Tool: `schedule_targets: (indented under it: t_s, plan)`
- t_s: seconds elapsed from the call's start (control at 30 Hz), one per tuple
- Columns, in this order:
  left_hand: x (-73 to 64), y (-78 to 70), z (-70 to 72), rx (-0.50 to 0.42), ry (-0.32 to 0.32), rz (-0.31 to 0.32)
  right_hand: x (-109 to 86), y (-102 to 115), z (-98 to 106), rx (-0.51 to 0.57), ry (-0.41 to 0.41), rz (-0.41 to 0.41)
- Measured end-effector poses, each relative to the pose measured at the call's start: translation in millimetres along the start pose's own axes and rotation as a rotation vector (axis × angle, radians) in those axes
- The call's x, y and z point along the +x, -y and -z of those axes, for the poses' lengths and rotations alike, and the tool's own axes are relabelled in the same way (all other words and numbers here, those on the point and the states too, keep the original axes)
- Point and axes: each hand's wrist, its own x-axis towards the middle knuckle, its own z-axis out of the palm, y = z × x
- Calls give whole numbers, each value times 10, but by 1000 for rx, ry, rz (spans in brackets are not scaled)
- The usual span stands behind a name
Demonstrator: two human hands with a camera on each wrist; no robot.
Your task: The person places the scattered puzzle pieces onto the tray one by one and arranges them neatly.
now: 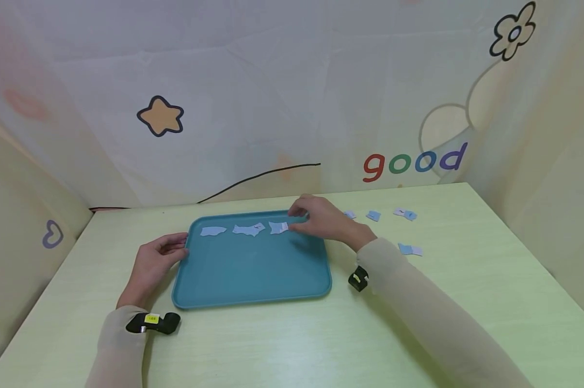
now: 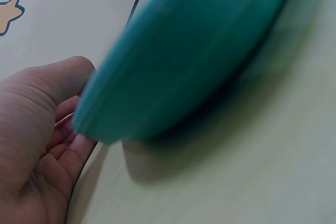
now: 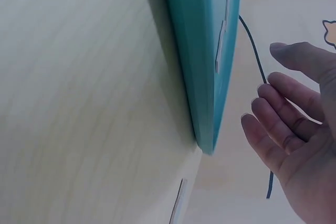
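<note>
A blue-green tray (image 1: 253, 269) lies on the table with three ragged-edged paper pieces in a row near its far rim: a pale one (image 1: 213, 231), a longer one (image 1: 247, 230) and a blue-and-white one (image 1: 275, 228). At the tray's left rim, my left hand (image 1: 152, 264) holds the edge between thumb and fingers; the left wrist view shows the rim (image 2: 173, 61) there. My right hand (image 1: 323, 218) hovers over the far right of the tray, beside the blue-and-white piece. In the right wrist view its thumb and fingers are apart, with nothing between them.
More small paper pieces lie on the table (image 1: 253, 350) right of the tray: one piece (image 1: 350, 214) partly behind my right hand, a blue piece (image 1: 373, 215), a two-toned piece (image 1: 405, 214) and another (image 1: 410, 250) nearer. A printed curtain (image 1: 272, 97) hangs behind the table.
</note>
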Motion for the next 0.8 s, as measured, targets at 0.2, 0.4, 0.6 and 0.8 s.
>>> schedule_targets:
  t_s: [0.2,0.4,0.6,0.8]
  plan:
    - [2,10,1,1,-1,-6,-129,-65,58,10,-38,-8]
    - [-1,2,-4,-1,6,6,-271,-133,122,25,-63,-19]
    - [2,-3,-12,-4,5,5,-411,-220,210,27,-102,-27]
    - [7,26,-12,-4,2,16,-527,-286,301,24,-119,-81]
